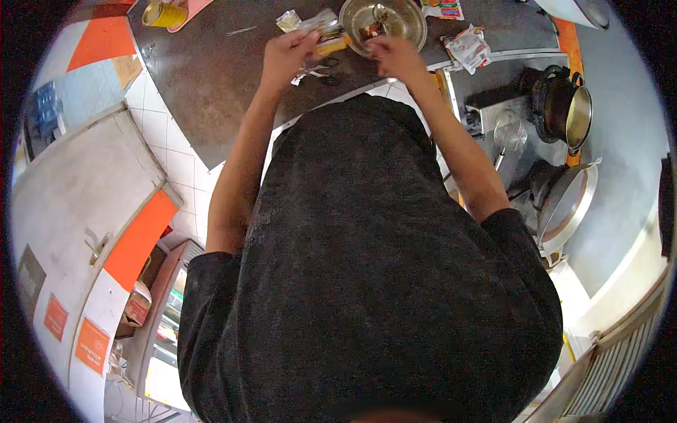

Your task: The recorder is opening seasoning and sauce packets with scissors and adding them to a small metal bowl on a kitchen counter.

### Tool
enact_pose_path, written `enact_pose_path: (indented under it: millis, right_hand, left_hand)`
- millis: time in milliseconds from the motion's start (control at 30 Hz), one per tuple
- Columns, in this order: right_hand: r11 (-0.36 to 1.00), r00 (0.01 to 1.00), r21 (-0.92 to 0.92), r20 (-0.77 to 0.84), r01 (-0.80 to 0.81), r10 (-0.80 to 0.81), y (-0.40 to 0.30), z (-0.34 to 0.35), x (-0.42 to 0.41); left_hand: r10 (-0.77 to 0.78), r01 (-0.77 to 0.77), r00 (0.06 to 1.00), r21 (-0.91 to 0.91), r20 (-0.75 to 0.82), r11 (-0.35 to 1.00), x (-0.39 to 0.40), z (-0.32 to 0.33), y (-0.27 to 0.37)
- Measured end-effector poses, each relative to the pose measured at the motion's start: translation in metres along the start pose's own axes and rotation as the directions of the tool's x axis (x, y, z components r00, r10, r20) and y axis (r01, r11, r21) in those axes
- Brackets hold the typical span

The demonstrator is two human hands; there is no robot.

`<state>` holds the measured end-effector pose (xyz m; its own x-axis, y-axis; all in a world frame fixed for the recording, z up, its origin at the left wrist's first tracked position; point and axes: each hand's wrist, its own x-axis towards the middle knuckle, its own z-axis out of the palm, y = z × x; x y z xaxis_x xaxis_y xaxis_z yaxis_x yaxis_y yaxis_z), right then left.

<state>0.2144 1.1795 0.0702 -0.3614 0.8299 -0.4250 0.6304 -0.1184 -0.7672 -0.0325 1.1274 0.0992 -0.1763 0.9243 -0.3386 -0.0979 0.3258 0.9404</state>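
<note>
My left hand [285, 58] is over the dark countertop, its fingers pinched at the edge of a clear plastic packet [321, 22]. A yellow packet [334, 46] lies just right of those fingers. My right hand [398, 59] is at the near rim of a round metal bowl [418, 34], fingers curled and blurred; whether they grip something small cannot be seen. Inside the bowl are a dark reddish food [372, 30] and what looks like a spoon [380, 11]. Torn wrapper scraps [309, 74] lie below my left hand.
An opened white-and-red packet [469, 48] lies right of the bowl. A yellow can [165, 14] stands at the far left. To the right are a wire strainer [510, 129], a dark pot [555, 106] and a large round pan [571, 206]. A white door [90, 185] is at left.
</note>
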Motion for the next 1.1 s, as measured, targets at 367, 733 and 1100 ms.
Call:
enact_pose_path:
  millis: [367,733,1100]
  right_hand:
    - [0.822,0.906,-0.438,-0.039,0.365,-0.422,-0.016,-0.085,0.04]
    - [0.818,0.831,-0.146,0.084,0.556,-0.549,0.089,-0.061,0.117]
    - [0.642,0.743,-0.406,0.162,0.65,-0.649,0.033,-0.075,0.097]
  left_hand:
    - [0.045,-0.546,0.838,0.834,0.544,0.077,0.091,0.118,0.018]
    - [0.14,-0.572,0.82,0.807,0.555,0.148,0.102,0.101,-0.008]
    - [0.099,-0.565,0.82,0.825,0.564,-0.026,0.104,0.114,-0.015]
